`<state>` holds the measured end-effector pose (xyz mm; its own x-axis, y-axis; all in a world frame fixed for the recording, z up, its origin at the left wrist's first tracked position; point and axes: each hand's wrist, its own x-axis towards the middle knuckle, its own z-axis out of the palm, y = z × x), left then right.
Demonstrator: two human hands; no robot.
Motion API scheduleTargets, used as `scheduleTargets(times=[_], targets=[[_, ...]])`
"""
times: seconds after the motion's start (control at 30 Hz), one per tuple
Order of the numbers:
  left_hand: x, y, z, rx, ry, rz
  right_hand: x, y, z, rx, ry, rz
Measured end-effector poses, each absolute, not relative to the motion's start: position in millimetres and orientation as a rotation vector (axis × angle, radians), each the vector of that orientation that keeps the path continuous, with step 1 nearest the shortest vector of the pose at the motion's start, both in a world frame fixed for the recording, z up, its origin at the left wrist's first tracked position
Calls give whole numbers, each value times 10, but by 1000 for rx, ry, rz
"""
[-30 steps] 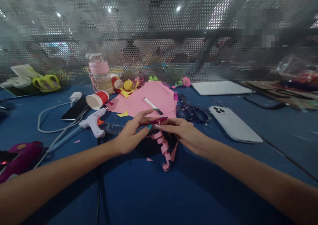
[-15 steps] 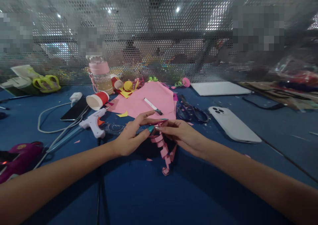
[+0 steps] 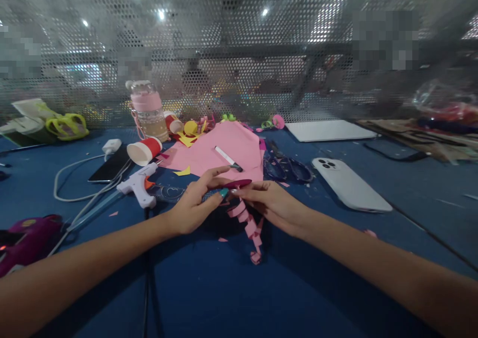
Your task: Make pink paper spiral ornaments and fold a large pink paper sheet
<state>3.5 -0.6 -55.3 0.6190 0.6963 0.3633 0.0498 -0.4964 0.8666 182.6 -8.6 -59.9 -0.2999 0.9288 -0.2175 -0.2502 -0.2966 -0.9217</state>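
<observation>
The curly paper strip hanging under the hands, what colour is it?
The curly paper strip is pink; the head view shows it.

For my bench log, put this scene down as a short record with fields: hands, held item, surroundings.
Left hand: holding a magenta disc at its left side
Right hand: holding the disc from the right, exact grip partly hidden
Below the disc: curled pink strip, hanging
Behind the hands: pink paper with a white marker on it
Left side: glue gun, red-and-white cup on its side
Right side: white phone
Surface: blue table
</observation>
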Motion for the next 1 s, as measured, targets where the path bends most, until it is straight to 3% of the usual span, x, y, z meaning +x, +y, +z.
scheduleTargets(times=[1.0], targets=[[20,-14,-507,2050,561,909,1827,-86,-567,-1028,-1015,1728]])
